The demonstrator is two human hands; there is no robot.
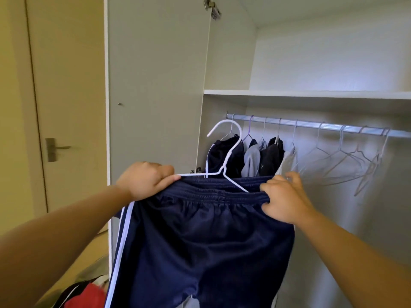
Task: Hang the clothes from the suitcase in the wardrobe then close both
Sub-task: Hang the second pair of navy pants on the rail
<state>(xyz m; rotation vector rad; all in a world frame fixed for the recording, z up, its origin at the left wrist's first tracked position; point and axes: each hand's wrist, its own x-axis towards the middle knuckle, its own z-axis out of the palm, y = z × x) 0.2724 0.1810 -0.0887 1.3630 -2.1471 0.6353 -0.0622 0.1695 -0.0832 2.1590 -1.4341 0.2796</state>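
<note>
Navy shorts [200, 241] with white side stripes hang in front of me, their elastic waistband stretched over a white wire hanger [229, 156]. My left hand [144, 180] grips the waistband's left end together with the hanger's arm. My right hand [282, 196] pinches the waistband's right end. The hanger's hook points up, in front of the wardrobe rail [311, 125] and apart from it. Several dark and grey garments [251, 158] hang at the rail's left end. The suitcase's contents, red and black cloth [84, 294], show at the bottom left.
Several bare wire hangers [347, 161] fill the right part of the rail. A white shelf [311, 93] runs above it. The wardrobe's left door [155, 85] stands open beside my left hand. A room door with a metal handle [56, 148] is further left.
</note>
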